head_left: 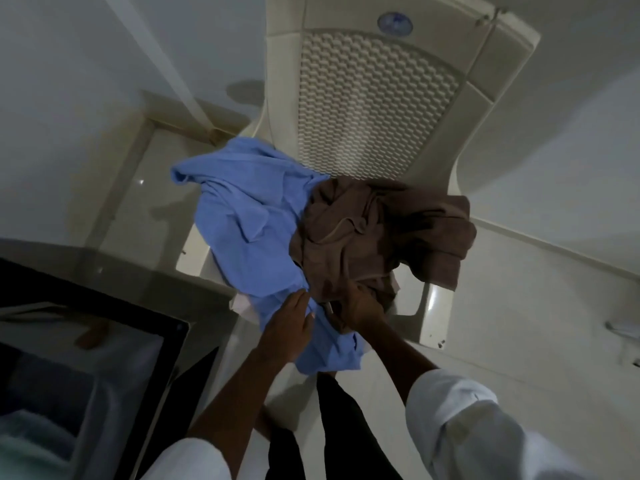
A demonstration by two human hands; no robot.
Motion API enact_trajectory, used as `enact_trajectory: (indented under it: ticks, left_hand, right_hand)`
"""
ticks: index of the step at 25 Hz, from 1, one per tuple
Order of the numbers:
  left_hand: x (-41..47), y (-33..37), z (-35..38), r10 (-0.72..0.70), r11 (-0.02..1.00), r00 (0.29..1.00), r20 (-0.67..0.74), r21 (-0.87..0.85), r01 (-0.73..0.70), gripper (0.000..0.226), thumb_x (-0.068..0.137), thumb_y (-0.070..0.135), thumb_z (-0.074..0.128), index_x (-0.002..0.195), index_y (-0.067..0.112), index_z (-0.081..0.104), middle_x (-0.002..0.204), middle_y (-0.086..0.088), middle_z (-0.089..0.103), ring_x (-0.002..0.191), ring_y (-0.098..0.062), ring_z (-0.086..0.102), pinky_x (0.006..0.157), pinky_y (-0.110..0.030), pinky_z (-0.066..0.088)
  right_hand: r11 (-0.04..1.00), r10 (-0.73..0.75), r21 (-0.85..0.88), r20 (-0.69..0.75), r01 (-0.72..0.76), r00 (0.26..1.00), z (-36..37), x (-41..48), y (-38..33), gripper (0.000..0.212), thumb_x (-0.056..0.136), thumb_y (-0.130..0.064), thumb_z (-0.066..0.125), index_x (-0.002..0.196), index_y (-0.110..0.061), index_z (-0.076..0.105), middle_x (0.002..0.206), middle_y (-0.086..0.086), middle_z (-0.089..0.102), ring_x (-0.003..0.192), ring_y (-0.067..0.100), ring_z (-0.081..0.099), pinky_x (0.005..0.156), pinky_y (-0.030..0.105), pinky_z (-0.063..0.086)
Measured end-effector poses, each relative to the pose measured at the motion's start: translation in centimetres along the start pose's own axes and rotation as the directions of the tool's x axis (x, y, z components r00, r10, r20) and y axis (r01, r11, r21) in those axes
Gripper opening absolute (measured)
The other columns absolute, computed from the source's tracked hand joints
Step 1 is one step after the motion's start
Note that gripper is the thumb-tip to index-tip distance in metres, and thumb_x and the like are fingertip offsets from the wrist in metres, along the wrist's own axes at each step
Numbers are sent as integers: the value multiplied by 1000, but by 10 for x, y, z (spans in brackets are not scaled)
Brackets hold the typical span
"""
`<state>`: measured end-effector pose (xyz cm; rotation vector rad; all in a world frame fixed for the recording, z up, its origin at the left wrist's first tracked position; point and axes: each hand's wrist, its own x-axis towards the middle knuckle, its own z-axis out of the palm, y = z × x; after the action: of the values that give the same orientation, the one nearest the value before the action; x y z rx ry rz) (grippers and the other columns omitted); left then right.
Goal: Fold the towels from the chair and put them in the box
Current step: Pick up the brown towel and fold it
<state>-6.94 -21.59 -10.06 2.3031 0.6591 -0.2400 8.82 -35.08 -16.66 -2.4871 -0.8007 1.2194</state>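
**Towels on chair seat, both hands at front edge**

Cream plastic chair (377, 109) stands at centre and upper centre of the frame. Two unfolded towels lie crumpled on its seat: blue towel (242, 220) on the left, hanging over the front edge, and brown towel (377, 237) on the right, overlapping the blue one.

Left hand (289, 323), below centre, rests on the blue towel's hanging edge with fingers fairly straight and close together.

Right hand (360, 306), just beside it, has its fingers curled into the brown towel's lower folds, clamped on the cloth.

Dark-rimmed box (104, 297) sits at lower left. Its contents are indistinct.

Both forearms emerge from white sleeves (467, 427).
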Motion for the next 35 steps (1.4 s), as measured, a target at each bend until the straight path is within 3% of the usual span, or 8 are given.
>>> enact_trajectory:
  ticks: [7, 11, 15, 19, 24, 26, 30, 35]
  left_hand:
    - [17, -15, 18, -42, 993, 997, -67, -113, 34, 58, 98, 39, 37, 142, 3, 47, 145, -10, 49, 134, -19, 47, 113, -23, 32]
    - [15, -13, -1, -13, 996, 991, -132, -88, 1, 50, 97, 30, 47, 140, 5, 49, 142, -8, 52, 131, -20, 50, 113, -21, 30]
    - [30, 26, -52, 49, 968, 984, -172, -234, -89, 52, 93, 13, 55, 144, 13, 41, 143, -3, 45, 133, -14, 42, 115, -14, 22]
    - [29, 75, -112, 85, 897, 990, -113, -423, -125, 21, 88, 26, 55, 109, 20, 53, 111, -3, 61, 102, -14, 60, 91, -28, 49]
    - [-3, 126, -156, -115, 816, 983, -142, -578, 12, 36, 97, 14, 54, 132, 19, 49, 124, 9, 56, 112, 1, 56, 95, -19, 47]
    - [-12, 143, -182, -122, 787, 966, -229, -616, -47, 23, 100, 15, 49, 118, 27, 56, 113, 15, 58, 101, 13, 56, 87, -9, 44]
    - [-26, 157, -240, -70, 746, 953, -296, -649, -147, 29, 95, 34, 50, 109, 12, 64, 103, -6, 69, 95, -14, 65, 83, -23, 51]
    - [-44, 174, -306, 74, 791, 945, -319, -558, -250, 36, 103, 6, 41, 137, -5, 46, 140, -19, 51, 133, -29, 45, 103, -14, 31]
  right_hand:
    - [958, -90, -272, -2, 86, 996, 6, 25, -8, 45, 69, -48, 74, 108, -25, 75, 140, 23, 57, 90, 42, 69, 73, 42, 56]
    - [990, -105, 75, -200, 122, 974, -5, 21, -25, 47, 93, -49, 50, 107, -11, 73, 115, 23, 68, 94, 44, 66, 90, 47, 54]
    - [928, -170, 268, -317, 260, 933, -71, -28, -95, 19, 98, -25, 54, 102, -16, 70, 95, 3, 70, 88, 21, 66, 85, 22, 46]
    - [801, -209, 381, -544, 461, 813, -112, -80, -154, 18, 102, -13, 54, 85, -9, 61, 82, 0, 61, 77, 13, 58, 74, 36, 50]
    - [834, -198, 255, -690, 490, 696, -154, -132, -209, 18, 98, -24, 50, 88, -13, 60, 88, -1, 60, 85, 18, 57, 82, 40, 46]
    - [852, -174, 195, -771, 486, 613, -168, -152, -231, 18, 95, -24, 51, 91, -12, 63, 91, 0, 61, 88, 19, 56, 83, 40, 45]
    - [836, -199, 136, -827, 531, 526, -196, -198, -272, 13, 92, -15, 57, 79, -14, 58, 76, -4, 60, 76, 14, 54, 75, 36, 42]
    - [752, -163, 289, -789, 592, 593, -251, -243, -316, 26, 97, -23, 59, 78, -7, 52, 69, 7, 55, 66, 18, 54, 68, 48, 49]
